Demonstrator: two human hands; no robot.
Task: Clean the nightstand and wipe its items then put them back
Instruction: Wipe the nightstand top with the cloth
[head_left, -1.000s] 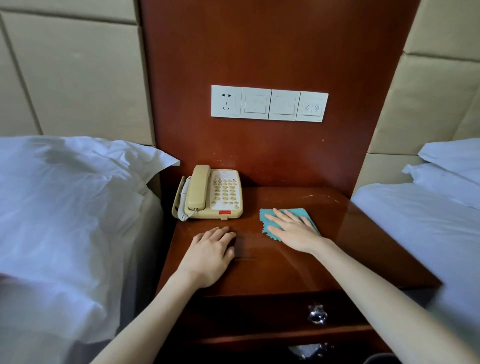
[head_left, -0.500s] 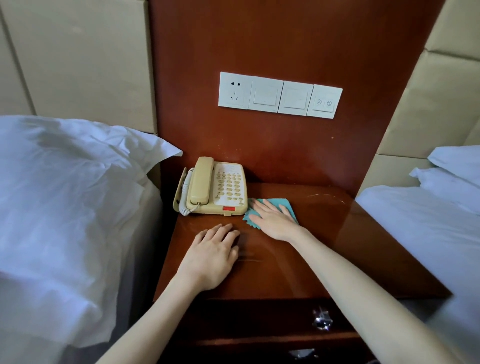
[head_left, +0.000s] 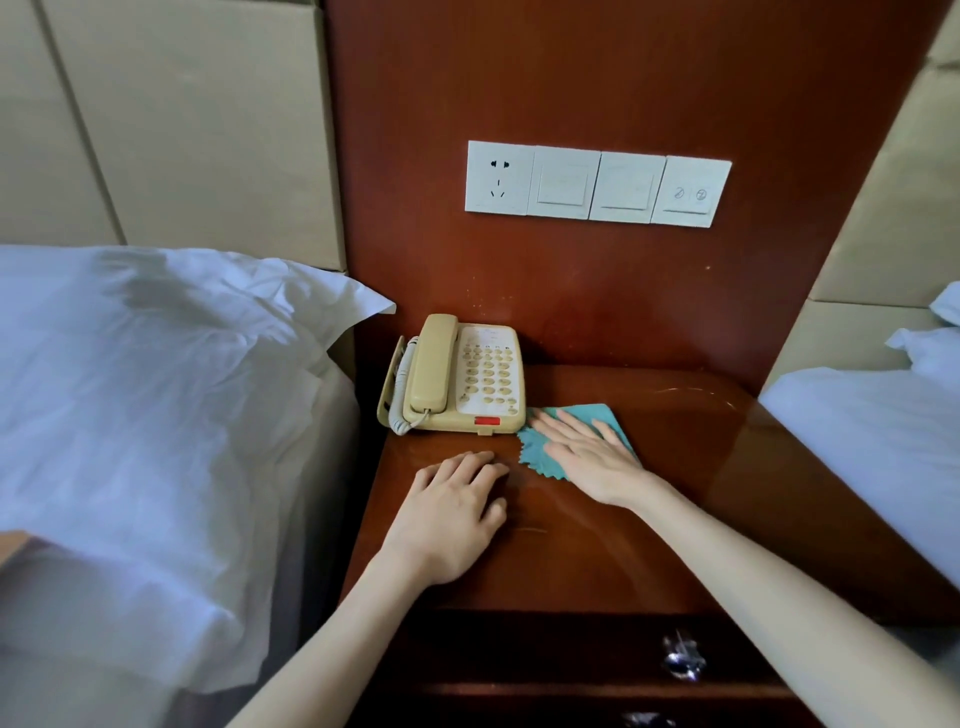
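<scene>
A glossy reddish-brown nightstand (head_left: 737, 467) fills the middle. A beige corded telephone (head_left: 457, 376) sits at its back left, handset on the cradle. Just right of the phone lies a small teal cloth (head_left: 540, 457) with zigzag edges. My right hand (head_left: 587, 457) presses flat on the cloth, fingers straight and pointing toward the phone's front right corner. My left hand (head_left: 452, 512) rests palm down on the bare wood in front of the phone, fingers slightly bent, holding nothing.
A bed with a white pillow (head_left: 156, 415) borders the nightstand on the left, another white bed (head_left: 872, 441) on the right. A socket and switch panel (head_left: 597, 183) is on the wooden back panel. A drawer with a shiny knob (head_left: 683, 661) is below.
My right hand slid the cloth left along the top, from the middle to beside the phone. My left hand stayed in place.
</scene>
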